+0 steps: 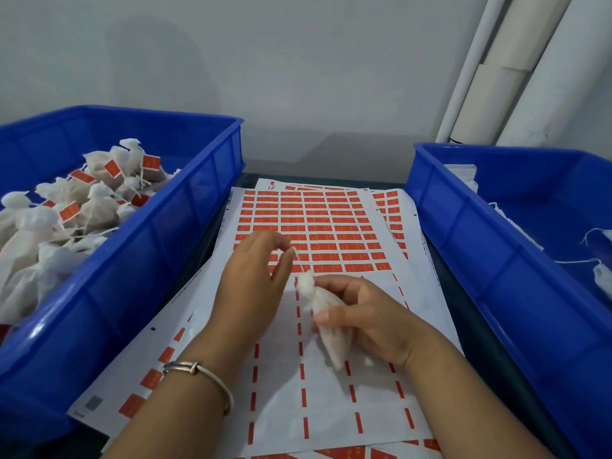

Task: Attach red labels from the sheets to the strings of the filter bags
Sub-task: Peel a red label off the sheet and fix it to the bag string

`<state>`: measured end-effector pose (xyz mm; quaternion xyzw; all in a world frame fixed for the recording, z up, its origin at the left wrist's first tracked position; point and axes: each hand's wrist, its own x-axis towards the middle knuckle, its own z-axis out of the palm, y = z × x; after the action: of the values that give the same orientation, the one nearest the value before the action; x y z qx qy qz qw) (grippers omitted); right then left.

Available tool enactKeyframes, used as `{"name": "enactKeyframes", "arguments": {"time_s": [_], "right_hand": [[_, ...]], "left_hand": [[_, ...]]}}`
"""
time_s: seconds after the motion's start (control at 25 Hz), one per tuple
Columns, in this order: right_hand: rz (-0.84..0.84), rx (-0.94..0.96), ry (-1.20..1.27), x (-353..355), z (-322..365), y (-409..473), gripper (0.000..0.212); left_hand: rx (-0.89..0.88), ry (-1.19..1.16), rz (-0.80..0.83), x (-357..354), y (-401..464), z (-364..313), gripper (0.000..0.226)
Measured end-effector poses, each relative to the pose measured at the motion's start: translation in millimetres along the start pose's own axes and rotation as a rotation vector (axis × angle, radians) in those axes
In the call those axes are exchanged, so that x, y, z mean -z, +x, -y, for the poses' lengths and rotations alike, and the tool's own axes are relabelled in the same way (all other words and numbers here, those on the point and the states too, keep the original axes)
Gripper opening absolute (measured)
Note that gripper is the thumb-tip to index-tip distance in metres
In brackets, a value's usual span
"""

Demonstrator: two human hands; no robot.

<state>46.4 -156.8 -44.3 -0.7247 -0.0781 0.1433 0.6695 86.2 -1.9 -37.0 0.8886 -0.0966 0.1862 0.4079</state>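
My right hand (366,321) grips a white filter bag (326,321) around its body, just above the label sheets. The bag's tied top points up and left, and its string (299,260) runs up from the knot. My left hand (255,276) pinches the upper end of that string between thumb and fingertips. Under both hands lies the top sheet (318,233), with rows of red labels on its far half and mostly peeled, white backing near me. More sheets lie beneath it.
A blue crate (185,207) on the left holds several filter bags (76,207) with red labels on their strings. A second blue crate (463,233) on the right holds a few unlabelled bags (602,276). White pipes (516,77) stand at the back right.
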Motion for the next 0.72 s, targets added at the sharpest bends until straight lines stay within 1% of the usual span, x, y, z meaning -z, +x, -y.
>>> {"name": "enactKeyframes", "arguments": {"time_s": [0.08,0.16,0.24,0.36,0.48,0.52,0.6,0.72], "right_hand": [[0.019,0.022,0.077,1.0,2.9,-3.5,0.019],[-0.021,0.047,0.105,4.3,5.2,-5.7,0.023],[-0.080,0.063,0.152,9.0,5.9,-5.3,0.025],[-0.165,0.061,0.213,16.1,8.1,-5.0,0.025],[-0.207,0.031,0.183,16.8,9.9,-4.5,0.024],[-0.224,0.027,0.183,16.3,11.2,-4.5,0.024],[-0.289,0.037,0.231,19.2,15.9,-5.1,0.023],[-0.379,0.071,0.293,42.5,29.3,-11.7,0.025]], "left_hand": [[-0.110,0.014,0.075,1.1,-6.7,-6.9,0.020],[-0.171,0.043,0.102,0.6,-13.1,-11.8,0.022],[-0.199,0.056,0.074,1.3,-14.6,-13.5,0.018],[-0.154,0.109,-0.032,12.0,-7.7,-12.6,0.018],[-0.014,0.071,-0.099,29.0,5.5,-13.1,0.020],[0.037,0.060,-0.076,32.2,11.0,-14.8,0.020],[0.078,0.097,0.036,31.7,21.8,-20.8,0.023],[0.025,0.181,0.229,6.8,33.5,-38.9,0.024]]}}
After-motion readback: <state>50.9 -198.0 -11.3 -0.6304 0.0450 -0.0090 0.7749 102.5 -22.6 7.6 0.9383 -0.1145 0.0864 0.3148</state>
